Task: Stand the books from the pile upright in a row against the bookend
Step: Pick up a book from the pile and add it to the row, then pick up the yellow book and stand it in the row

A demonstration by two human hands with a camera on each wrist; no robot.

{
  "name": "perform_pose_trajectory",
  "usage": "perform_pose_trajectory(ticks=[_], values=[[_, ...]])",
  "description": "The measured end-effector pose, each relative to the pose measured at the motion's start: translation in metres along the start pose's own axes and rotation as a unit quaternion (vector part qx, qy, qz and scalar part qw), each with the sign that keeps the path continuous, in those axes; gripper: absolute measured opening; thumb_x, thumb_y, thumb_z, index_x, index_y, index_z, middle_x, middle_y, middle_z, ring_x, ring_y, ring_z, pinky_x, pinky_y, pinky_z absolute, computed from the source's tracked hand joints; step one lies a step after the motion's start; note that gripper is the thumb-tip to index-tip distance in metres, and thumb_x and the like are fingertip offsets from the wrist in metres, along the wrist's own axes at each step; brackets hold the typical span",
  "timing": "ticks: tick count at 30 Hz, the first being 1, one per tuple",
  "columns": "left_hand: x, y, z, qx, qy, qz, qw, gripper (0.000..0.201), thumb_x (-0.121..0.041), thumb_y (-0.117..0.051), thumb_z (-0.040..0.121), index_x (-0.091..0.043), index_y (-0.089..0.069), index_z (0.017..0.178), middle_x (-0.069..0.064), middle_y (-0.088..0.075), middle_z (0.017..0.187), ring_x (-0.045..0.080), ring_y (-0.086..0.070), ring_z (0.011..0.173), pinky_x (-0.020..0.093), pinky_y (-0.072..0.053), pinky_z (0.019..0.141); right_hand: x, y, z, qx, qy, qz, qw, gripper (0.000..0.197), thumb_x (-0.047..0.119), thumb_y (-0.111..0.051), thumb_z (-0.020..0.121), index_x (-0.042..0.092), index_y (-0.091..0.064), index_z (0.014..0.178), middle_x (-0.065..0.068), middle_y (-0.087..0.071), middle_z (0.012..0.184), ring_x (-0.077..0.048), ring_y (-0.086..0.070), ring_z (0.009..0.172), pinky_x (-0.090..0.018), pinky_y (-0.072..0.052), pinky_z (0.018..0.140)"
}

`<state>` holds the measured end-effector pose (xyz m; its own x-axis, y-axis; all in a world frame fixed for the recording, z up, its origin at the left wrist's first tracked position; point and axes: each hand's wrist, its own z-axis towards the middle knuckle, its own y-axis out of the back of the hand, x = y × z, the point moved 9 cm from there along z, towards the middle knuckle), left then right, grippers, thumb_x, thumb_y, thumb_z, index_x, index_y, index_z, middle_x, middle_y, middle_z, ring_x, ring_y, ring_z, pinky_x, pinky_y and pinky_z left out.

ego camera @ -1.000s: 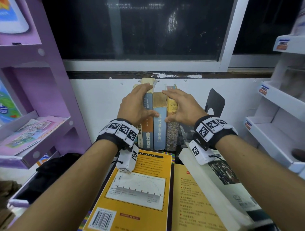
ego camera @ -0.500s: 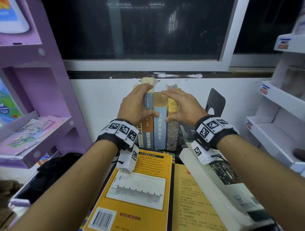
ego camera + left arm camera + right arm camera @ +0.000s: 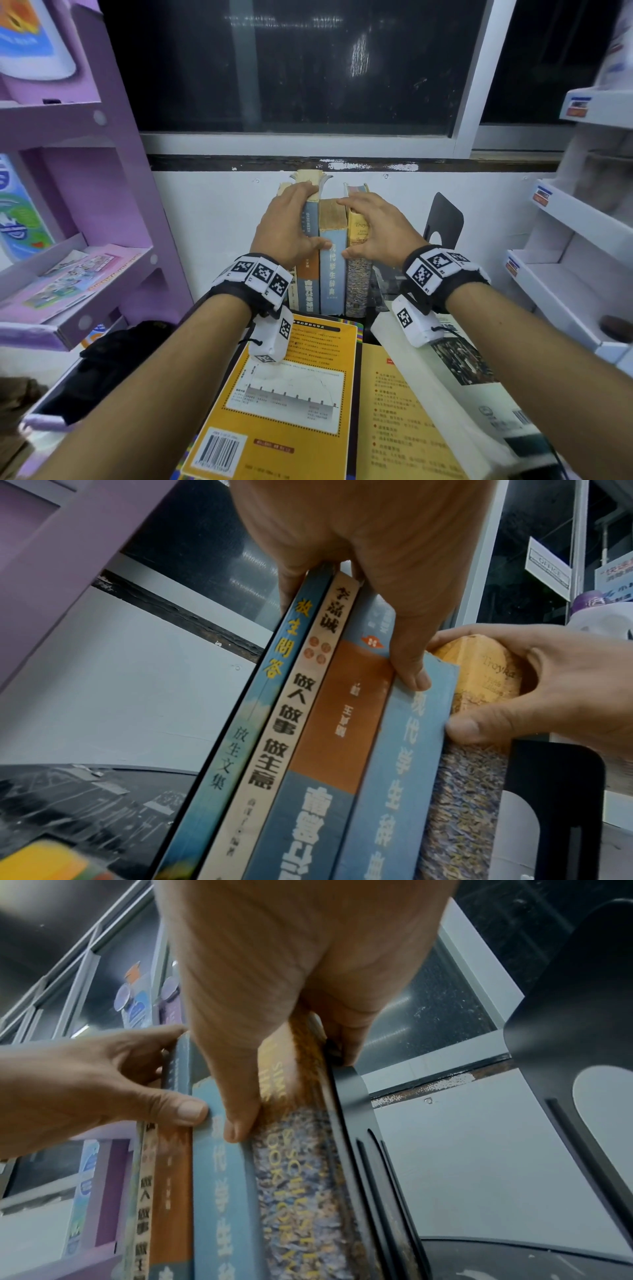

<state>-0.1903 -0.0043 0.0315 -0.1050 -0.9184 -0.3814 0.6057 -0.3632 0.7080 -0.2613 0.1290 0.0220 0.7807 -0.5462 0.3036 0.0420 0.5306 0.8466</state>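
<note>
- Head view: a row of upright books (image 3: 327,260) is seen standing on the dark desk against the white wall under the window, far from the camera. The left hand (image 3: 286,228) is wrapped over the left end of the row, fingers curled over the top edges, thumb laid across the spines. The right hand (image 3: 371,228) is curled over the yellow-topped book (image 3: 358,260) at the right end, thumb on its spine. A black bookend (image 3: 445,219) is spotted right of the row, a bit apart from it. Nearer, a yellow paperback (image 3: 291,404) lies flat, with an orange book (image 3: 394,418) and a white-edged book (image 3: 455,377) beside it. A purple shelf (image 3: 113,192) is on the left, white racks (image 3: 582,240) on the right.

- Left wrist view: five spines are made out, leaning a little: a blue thin one (image 3: 246,723), a cream one (image 3: 294,723), an orange-and-blue one (image 3: 342,737), a light blue dictionary (image 3: 404,764), then the yellow-topped "Troyka" book (image 3: 479,750). The left thumb (image 3: 407,653) is pressed along the orange and light blue spines, with fingers hooked over the tops. The right hand (image 3: 548,685) is pinching the Troyka book between thumb and fingers. A black bookend (image 3: 561,804) stands just right of it.

- Right wrist view: the right thumb (image 3: 236,1096) is laid on the seam between the light blue dictionary (image 3: 222,1177) and the yellow-topped book (image 3: 291,1164); fingertips are tucked down its far side, touching a black bookend (image 3: 356,1123). A second black bookend (image 3: 582,1001) looms on the right.
</note>
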Motion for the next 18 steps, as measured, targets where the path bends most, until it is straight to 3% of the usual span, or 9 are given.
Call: perform_pose_trajectory(ticks=[5, 9, 12, 15, 18], values=[[0.002, 0.003, -0.002, 0.018, 0.0, -0.012, 1.0, 0.091, -0.036, -0.087, 0.063, -0.022, -0.037, 0.138, -0.001, -0.041, 0.144, 0.022, -0.04, 0.131, 0.039, -0.036, 0.108, -0.001, 0.002, -0.001, 0.012, -0.033, 0.039, 0.999, 0.101, 0.024, -0.082, 0.074, 0.023, -0.018, 0.153, -0.002, -0.013, 0.16, -0.018, -0.013, 0.147, -0.021, -0.013, 0.11], [0.003, 0.005, -0.008, 0.037, 0.006, -0.009, 0.999, 0.093, -0.034, -0.085, 0.068, -0.022, -0.032, 0.144, 0.0, -0.031, 0.152, 0.021, -0.031, 0.138, 0.039, -0.03, 0.115, -0.001, 0.004, -0.013, 0.018, -0.049, 0.023, 0.998, 0.104, 0.029, -0.08, 0.077, 0.02, -0.011, 0.155, -0.004, -0.009, 0.162, -0.015, -0.007, 0.149, -0.02, -0.007, 0.11], [0.001, 0.009, -0.014, 0.04, 0.006, -0.005, 0.999, 0.09, -0.033, -0.082, 0.072, -0.021, -0.032, 0.145, 0.0, -0.028, 0.153, 0.021, -0.029, 0.14, 0.04, -0.028, 0.116, 0.003, 0.01, -0.025, 0.036, -0.059, 0.018, 0.997, 0.101, 0.025, -0.078, 0.08, 0.017, -0.011, 0.155, -0.004, -0.014, 0.162, -0.016, -0.013, 0.148, -0.02, -0.01, 0.109], [-0.003, 0.014, -0.022, 0.046, 0.005, 0.001, 0.999, 0.088, -0.031, -0.081, 0.073, -0.02, -0.032, 0.145, 0.001, -0.029, 0.153, 0.022, -0.029, 0.14, 0.04, -0.028, 0.116, 0.006, 0.018, -0.037, 0.053, -0.076, 0.021, 0.995, 0.093, 0.024, -0.076, 0.082, 0.018, -0.017, 0.153, -0.005, -0.03, 0.156, -0.019, -0.032, 0.141, -0.022, -0.024, 0.107], [-0.009, 0.021, -0.031, 0.053, 0.003, 0.014, 0.998, 0.085, -0.031, -0.08, 0.075, -0.021, -0.032, 0.145, 0.0, -0.027, 0.154, 0.022, -0.028, 0.14, 0.039, -0.028, 0.116, 0.012, 0.023, -0.05, 0.067, -0.092, 0.02, 0.993, 0.091, 0.025, -0.074, 0.084, 0.02, -0.016, 0.154, -0.006, -0.039, 0.151, -0.02, -0.039, 0.136, -0.02, -0.029, 0.099]])
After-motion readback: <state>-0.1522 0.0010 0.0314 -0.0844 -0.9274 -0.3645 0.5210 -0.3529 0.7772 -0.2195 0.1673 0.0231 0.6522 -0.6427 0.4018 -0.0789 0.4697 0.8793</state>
